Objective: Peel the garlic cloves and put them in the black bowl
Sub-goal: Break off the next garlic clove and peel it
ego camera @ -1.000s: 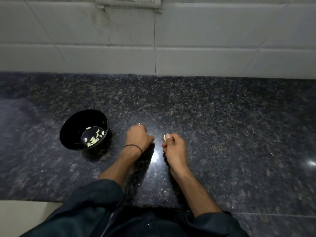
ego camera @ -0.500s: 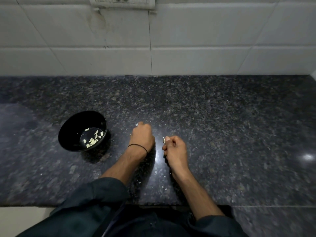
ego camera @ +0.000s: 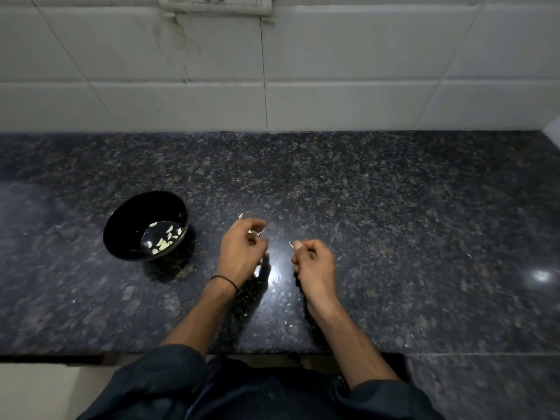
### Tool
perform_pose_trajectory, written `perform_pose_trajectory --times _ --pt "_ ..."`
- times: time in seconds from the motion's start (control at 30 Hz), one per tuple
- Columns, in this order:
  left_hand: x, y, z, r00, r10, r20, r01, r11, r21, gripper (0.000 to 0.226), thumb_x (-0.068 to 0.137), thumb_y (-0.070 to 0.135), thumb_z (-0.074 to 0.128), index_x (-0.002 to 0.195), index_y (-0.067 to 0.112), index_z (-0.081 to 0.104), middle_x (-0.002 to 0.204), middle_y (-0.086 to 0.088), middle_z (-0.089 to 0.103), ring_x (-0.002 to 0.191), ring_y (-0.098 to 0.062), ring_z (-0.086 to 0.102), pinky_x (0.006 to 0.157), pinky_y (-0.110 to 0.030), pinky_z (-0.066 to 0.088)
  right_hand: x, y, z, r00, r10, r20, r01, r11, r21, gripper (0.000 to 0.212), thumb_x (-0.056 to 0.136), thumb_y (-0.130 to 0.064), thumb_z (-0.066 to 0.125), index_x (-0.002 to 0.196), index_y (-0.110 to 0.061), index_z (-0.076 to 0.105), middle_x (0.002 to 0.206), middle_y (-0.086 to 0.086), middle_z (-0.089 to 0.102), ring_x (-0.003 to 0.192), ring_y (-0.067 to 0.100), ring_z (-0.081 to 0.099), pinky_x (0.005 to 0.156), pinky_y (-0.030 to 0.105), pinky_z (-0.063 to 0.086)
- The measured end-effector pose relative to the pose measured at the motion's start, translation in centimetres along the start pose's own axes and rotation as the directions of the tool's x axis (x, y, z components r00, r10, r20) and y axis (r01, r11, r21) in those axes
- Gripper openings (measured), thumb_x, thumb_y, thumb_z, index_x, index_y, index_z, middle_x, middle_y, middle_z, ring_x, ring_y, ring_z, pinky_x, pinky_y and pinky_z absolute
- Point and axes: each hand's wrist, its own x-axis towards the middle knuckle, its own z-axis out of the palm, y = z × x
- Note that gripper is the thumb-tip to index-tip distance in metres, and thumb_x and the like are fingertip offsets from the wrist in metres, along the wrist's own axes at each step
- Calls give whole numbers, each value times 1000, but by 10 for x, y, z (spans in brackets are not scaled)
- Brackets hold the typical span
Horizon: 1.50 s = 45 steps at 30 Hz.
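Left hand [ego camera: 242, 253], right hand [ego camera: 315, 262]: both curled round garlic bits [ego camera: 291, 244]

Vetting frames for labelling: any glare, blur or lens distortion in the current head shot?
Head view: glare on the countertop between left hand and right hand, another spot far right; left fingertips motion-blurred; black bowl sharp; wall tiles bow from the wide lens.

— Surface?
— Worktop [ego camera: 378, 189]: dark speckled stone, polished.
— Items on it?
— One black bowl [ego camera: 127, 234], left of centre. Pale flakes [ego camera: 241, 215] scattered mid-frame, one far right.
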Motion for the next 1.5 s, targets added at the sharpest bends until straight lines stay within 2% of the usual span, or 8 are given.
perform_pose_trajectory --times 0.13,0.33,0.53,0.77,0.93,1.17,1.37,1.5 --pt "-15 -12 -4 989 -123 -81 106 977 -187 32 86 4 66 95 34 69 98 -6 71 74 -23 69 63 -39 56 -4 -2 -2 1000 -8 -9 8 1000 16 11 98 -22 62 89 -15 61 71 -1 63 58 7 55 61 33 44" --pt "-42 -6 -3 991 -112 -75 91 965 -246 19 94 4 62 103 18 71 98 -6 71 73 -10 72 58 -20 52 -10 -10 -2 999 2 53 -3 999 32 13 98 -8 59 88 -11 67 68 4 63 56 12 54 47 25 41" --pt "-50 9 4 991 -116 73 134 930 -342 9 92 10 70 100 13 73 87 0 75 77 -11 71 64 -23 55 -14 -13 3 984 -103 148 115 990 -77 16 91 -8 68 85 -22 72 75 -1 74 68 11 69 65 34 59" --pt "-47 7 0 985 -175 10 162 885 -438 11 90 -3 67 90 7 71 80 -4 73 73 -11 65 67 -24 53 -25 -29 1 981 -72 179 71 997 12 5 94 -8 66 92 -12 67 75 14 71 60 17 65 52 38 52" --pt "-47 5 0 994 -104 32 107 902 -418 12 91 1 69 91 13 72 85 -3 75 80 -13 67 77 -34 56 -24 -30 3 988 -7 156 10 1000 -19 12 94 -13 67 83 -9 69 66 4 66 54 13 56 51 35 44" --pt "-49 9 -1 999 44 -29 -47 993 -110 18 89 11 71 73 15 64 67 7 63 66 -2 55 62 -13 40 -22 -31 6 992 -32 120 46 992 -119 15 92 -10 66 77 -13 66 68 2 66 57 8 54 56 27 44" --pt "-42 10 2 996 -81 24 84 988 -133 24 89 8 68 68 16 60 60 11 57 59 -2 50 59 -21 41 -24 -38 7 991 37 128 -28 997 -72 18 92 -4 64 76 -12 62 65 2 62 55 10 51 48 24 40" --pt "-42 5 8 987 -154 48 161 963 -214 24 90 6 68 69 17 62 63 6 63 63 -12 57 65 -34 49 -24 -45 6 968 205 144 -214 976 50 15 93 1 58 81 -6 61 58 3 57 45 10 44 45 24 31"
